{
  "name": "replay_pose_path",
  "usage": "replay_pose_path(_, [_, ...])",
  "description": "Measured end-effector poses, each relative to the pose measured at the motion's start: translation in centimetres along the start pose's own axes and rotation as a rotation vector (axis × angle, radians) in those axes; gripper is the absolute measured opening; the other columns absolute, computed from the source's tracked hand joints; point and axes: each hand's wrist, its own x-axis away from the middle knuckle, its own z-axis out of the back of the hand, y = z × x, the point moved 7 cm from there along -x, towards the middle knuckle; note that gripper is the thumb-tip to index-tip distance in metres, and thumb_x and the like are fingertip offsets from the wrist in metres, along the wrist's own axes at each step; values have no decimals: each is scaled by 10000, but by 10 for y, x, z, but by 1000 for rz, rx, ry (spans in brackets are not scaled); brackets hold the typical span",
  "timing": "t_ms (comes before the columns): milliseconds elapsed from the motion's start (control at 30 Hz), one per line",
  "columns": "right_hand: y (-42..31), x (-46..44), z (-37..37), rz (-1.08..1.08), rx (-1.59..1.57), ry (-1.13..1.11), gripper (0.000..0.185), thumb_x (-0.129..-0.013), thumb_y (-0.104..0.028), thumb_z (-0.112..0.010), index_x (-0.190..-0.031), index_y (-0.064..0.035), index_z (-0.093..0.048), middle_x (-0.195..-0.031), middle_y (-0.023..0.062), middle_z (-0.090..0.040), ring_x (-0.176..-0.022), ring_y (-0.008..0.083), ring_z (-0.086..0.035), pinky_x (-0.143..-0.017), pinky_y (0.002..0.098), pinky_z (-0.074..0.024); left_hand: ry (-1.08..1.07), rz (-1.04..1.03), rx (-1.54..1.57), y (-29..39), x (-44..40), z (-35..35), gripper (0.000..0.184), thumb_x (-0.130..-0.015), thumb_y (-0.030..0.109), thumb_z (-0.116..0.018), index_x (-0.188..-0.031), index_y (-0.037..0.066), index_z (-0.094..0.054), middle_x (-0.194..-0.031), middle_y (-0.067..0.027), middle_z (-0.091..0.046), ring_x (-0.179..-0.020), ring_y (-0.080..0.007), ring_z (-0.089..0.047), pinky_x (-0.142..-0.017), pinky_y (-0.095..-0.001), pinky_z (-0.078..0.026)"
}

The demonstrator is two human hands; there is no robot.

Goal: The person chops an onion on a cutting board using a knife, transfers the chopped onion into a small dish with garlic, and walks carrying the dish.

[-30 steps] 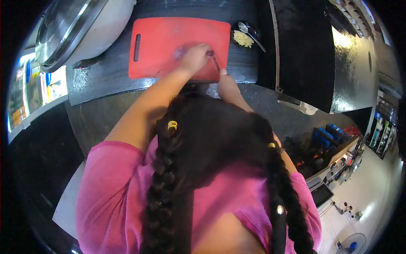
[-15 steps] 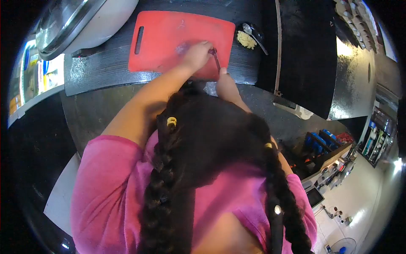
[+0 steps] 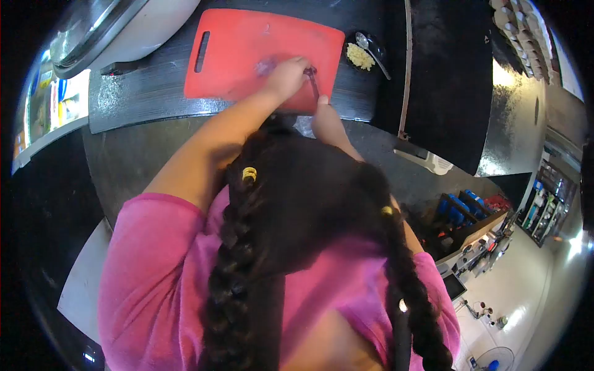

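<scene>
Over the red cutting board (image 3: pixel 232 52), my left hand (image 3: pixel 288 77) has its fingers closed around a small dark purple piece (image 3: pixel 309 72). From the right, my right hand (image 3: pixel 327 119) grips a knife (image 3: pixel 315 88) at the board's lower right edge, its blade angled up to the purple piece. A faint purple patch (image 3: pixel 266 66) shows on the board just left of my left hand. To the right of the board sits a small black dish (image 3: pixel 375 47) with a spoon (image 3: pixel 375 57) and chopped pale yellow bits (image 3: pixel 359 57).
A large white pot (image 3: pixel 145 31) with a glass lid stands at the upper left of the dark counter (image 3: pixel 142 102). Egg trays (image 3: pixel 523 37) are at the upper right. A standing fan (image 3: pixel 494 360) shows at the lower right.
The view has shifted a little, so the board and counter sit slightly higher in the picture. Both hands keep nearly the same place on the board, with the knife at the purple piece.
</scene>
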Motion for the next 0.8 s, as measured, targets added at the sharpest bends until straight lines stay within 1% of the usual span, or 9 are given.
replay_pose_path(100, [9,-8,-6,-101,-132,-33,261,-995,-87,-305,-1177,48,-436,-1115,407,-600,-1108,544,-571,-941,576,-455,1,0,-68,-7,-4,-7,261,-773,101,-744,-995,17,-636,-996,-184,-646,-953,-399,-633,-819,-479,-506])
replay_pose_path(167, [-3,1,7,14,-3,10,216,-973,-57,-368,-1140,43,-462,-1110,375,-615,-1070,531,-606,-904,581,-464,10,-17,-59,-10,-3,-5,264,-771,103,-749,-994,21,-635,-1005,-181,-645,-956,-403,-631,-813,-479,-506])
replay_pose_path(300, [-5,19,19,-24,46,43,221,-969,-49,-368,-1145,49,-460,-1101,378,-617,-1069,520,-612,-897,582,-468,-13,2,-17,-7,0,-6,271,-769,100,-746,-998,13,-631,-1013,-186,-644,-958,-407,-630,-813,-480,-506])
replay_pose_path(400, [-3,13,14,-9,110,-14,217,-972,-56,-367,-1139,47,-459,-1097,372,-624,-1059,512,-620,-890,587,-470,-22,-21,-52,-10,-5,-5,275,-765,97,-747,-997,9,-628,-1014,-190,-642,-965,-406,-627,-812,-476,-506])
replay_pose_path(500, [-16,16,17,-29,51,0,214,-976,-64,-364,-1135,43,-458,-1099,364,-628,-1057,513,-619,-885,594,-469,26,-13,114,-7,2,2,280,-761,95,-748,-997,7,-625,-1012,-191,-638,-970,-404,-623,-819,-480,-500])
replay_pose_path(567, [-16,11,15,-143,5,-122,339,-1023,-137,-273,-1253,49,-440,-1195,376,-594,-1138,517,-583,-959,564,-461,-24,-26,-43,-11,-3,-5,283,-761,91,-752,-996,8,-618,-1001,-193,-634,-971,-409,-618,-826,-488,-495])
replay_pose_path(700, [-13,0,6,-75,13,-86,355,-1030,-144,-260,-1268,50,-436,-1204,375,-593,-1139,515,-583,-953,568,-462,-37,23,-10,-12,-3,-3,278,-756,13,-706,-1028,-1,-648,-1041,-200,-660,-1007,-392,-639,-853,-463,-514])
replay_pose_path(767, [-18,7,20,-27,14,50,204,-966,-50,-370,-1111,45,-477,-1052,374,-626,-1032,514,-622,-865,573,-485,-8,6,47,-14,-2,-1,289,-754,69,-751,-997,1,-609,-1011,-205,-627,-982,-422,-609,-839,-489,-494])
replay_pose_path(800, [-18,10,23,-26,17,49,204,-966,-50,-370,-1111,45,-477,-1052,374,-626,-1032,514,-622,-865,573,-485,-5,7,48,-13,-2,1,289,-754,69,-751,-997,1,-609,-1011,-205,-627,-982,-422,-609,-839,-489,-494])
